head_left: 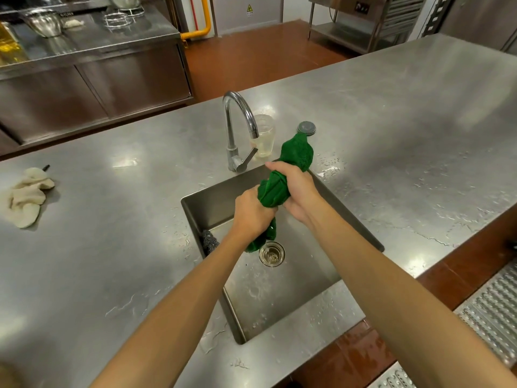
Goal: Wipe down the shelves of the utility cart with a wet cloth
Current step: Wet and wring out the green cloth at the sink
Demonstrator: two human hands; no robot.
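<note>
A green cloth [274,189] is twisted into a rope above the steel sink [195,208]. My left hand [251,212] grips its lower part, and the cloth's tail hangs below that hand toward the drain [272,254]. My right hand [293,189] grips the upper part, with the cloth's top end sticking out past it toward the counter. The two hands are close together over the basin. No utility cart is in view.
A curved tap [237,130] stands behind the sink beside a clear plastic cup [264,138] and a grey sink plug [307,127]. A beige rag [25,196] lies at the counter's left. A metal scourer [209,240] sits in the basin's left corner. Water drops dot the counter [405,135].
</note>
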